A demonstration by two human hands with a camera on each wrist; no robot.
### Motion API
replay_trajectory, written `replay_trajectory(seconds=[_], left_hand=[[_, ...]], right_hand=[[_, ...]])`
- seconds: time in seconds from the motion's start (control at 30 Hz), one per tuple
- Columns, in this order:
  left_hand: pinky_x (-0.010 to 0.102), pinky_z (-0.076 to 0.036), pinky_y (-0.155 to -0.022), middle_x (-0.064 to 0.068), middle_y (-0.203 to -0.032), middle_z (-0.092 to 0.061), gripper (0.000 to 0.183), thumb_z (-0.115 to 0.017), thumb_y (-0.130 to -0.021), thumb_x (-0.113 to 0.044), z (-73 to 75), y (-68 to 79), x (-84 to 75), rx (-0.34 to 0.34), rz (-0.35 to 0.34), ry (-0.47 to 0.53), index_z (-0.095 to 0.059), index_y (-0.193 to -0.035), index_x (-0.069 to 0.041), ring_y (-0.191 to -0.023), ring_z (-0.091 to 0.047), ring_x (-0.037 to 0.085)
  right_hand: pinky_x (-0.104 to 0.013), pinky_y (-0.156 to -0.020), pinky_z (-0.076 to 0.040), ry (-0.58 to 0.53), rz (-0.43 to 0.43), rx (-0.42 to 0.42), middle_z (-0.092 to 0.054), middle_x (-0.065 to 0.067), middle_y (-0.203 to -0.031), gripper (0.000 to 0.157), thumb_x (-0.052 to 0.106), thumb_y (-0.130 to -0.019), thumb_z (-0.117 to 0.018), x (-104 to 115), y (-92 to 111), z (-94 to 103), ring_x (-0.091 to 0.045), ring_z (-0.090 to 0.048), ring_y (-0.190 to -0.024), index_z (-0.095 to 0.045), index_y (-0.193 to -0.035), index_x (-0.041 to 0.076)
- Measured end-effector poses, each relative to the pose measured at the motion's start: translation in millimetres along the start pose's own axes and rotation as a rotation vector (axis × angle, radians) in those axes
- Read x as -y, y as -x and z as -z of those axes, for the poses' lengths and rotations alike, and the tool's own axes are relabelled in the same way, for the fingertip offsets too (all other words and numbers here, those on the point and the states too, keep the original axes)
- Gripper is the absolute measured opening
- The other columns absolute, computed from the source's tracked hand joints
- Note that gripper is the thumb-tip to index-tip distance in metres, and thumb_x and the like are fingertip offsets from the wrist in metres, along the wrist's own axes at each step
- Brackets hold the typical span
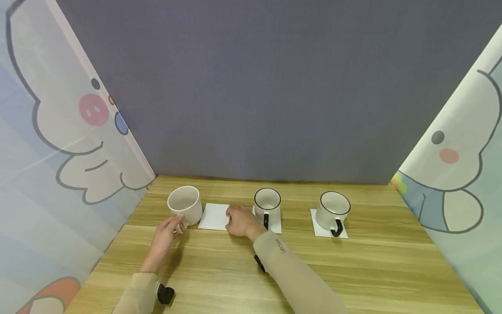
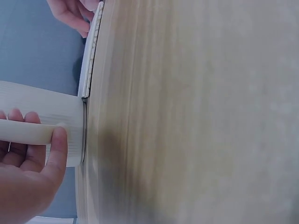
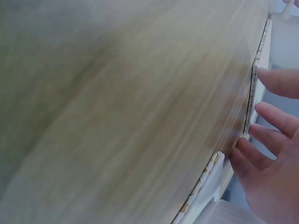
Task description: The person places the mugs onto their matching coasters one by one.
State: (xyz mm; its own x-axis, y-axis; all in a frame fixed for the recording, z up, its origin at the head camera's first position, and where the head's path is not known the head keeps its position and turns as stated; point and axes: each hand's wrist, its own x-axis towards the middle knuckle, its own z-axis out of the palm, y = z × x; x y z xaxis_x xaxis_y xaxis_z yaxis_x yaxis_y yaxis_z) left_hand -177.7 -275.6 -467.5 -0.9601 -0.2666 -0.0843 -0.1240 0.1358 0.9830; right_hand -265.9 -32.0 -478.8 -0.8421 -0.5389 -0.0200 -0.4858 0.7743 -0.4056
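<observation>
In the head view, a white mug [image 1: 191, 213] stands at the left of the table. My left hand [image 1: 166, 233] grips its white handle [image 2: 28, 132], thumb on one side and fingers wrapped behind. Beside that mug, with its edge close against the base, lies a flat white square coaster [image 1: 213, 216]. At the coaster's right end is my right hand [image 1: 242, 221]. The right wrist view shows its fingers [image 3: 280, 119] spread and fairly straight, the tips at the coaster's edge. Part of the coaster is hidden beneath this hand.
Two white mugs with black rims and black handles, a middle mug [image 1: 268, 201] and a right mug [image 1: 332, 209], sit on white coasters, handles toward me. A grey panel [image 1: 270, 96] rises behind the wooden table [image 1: 372, 261]. Cartoon-printed sheets flank both sides.
</observation>
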Motion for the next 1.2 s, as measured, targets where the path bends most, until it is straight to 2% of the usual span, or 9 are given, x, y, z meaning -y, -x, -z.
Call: replay_trajectory(seconds=[0.13,0.43,0.67,0.93,1.2], left_hand=[[0.03,-0.05,-0.088,0.004,-0.086,-0.057,0.043,-0.049,-0.109,-0.036,-0.7,-0.3,-0.5,0.005,-0.001,0.01,-0.06,-0.085,-0.002,-0.095,-0.056,0.017],[0.029,-0.052,-0.086,0.004,-0.084,-0.058,0.041,-0.05,-0.108,-0.034,-1.5,-0.6,-1.7,-0.009,-0.007,0.034,-0.061,-0.084,-0.003,-0.092,-0.057,0.017],[0.029,-0.05,-0.087,0.006,-0.085,-0.059,0.045,-0.049,-0.108,-0.036,-0.3,-0.2,-1.0,-0.015,-0.026,0.003,-0.059,-0.084,-0.001,-0.094,-0.057,0.018],[0.029,-0.051,-0.085,0.004,-0.082,-0.059,0.041,-0.051,-0.108,-0.035,-1.3,-0.3,-1.5,-0.051,-0.01,0.036,-0.06,-0.083,-0.003,-0.094,-0.055,0.017],[0.028,-0.051,-0.083,0.001,-0.078,-0.058,0.041,-0.051,-0.108,-0.034,-4.4,-1.5,-1.8,-0.079,-0.03,0.061,-0.06,-0.081,-0.004,-0.092,-0.055,0.016]], right_hand=[[-0.038,-0.115,-0.037,-0.004,-0.015,0.003,-0.052,-0.003,-0.151,0.035,0.027,-0.091,-0.071,0.1,0.9,0.7,-0.025,-0.047,-0.138,-0.066,-0.123,0.014],[-0.037,-0.106,-0.044,-0.014,-0.03,0.004,-0.051,-0.003,-0.152,0.03,0.028,-0.09,-0.072,-0.4,0.4,1.3,-0.023,-0.051,-0.13,-0.065,-0.117,0.016],[-0.037,-0.097,-0.048,-0.037,-0.039,-0.003,-0.063,0.001,-0.137,0.027,0.026,-0.088,-0.072,-1.3,0.6,1.8,-0.021,-0.054,-0.12,-0.065,-0.113,0.017],[-0.039,-0.106,-0.044,-0.058,-0.051,0.007,-0.05,-0.003,-0.153,0.026,0.025,-0.088,-0.071,-1.4,-0.2,-1.0,-0.023,-0.05,-0.132,-0.064,-0.112,0.018],[-0.039,-0.099,-0.048,-0.089,-0.076,0.009,-0.047,-0.001,-0.155,0.027,0.023,-0.086,-0.07,-1.5,-0.2,-1.8,-0.023,-0.049,-0.132,-0.064,-0.112,0.019]])
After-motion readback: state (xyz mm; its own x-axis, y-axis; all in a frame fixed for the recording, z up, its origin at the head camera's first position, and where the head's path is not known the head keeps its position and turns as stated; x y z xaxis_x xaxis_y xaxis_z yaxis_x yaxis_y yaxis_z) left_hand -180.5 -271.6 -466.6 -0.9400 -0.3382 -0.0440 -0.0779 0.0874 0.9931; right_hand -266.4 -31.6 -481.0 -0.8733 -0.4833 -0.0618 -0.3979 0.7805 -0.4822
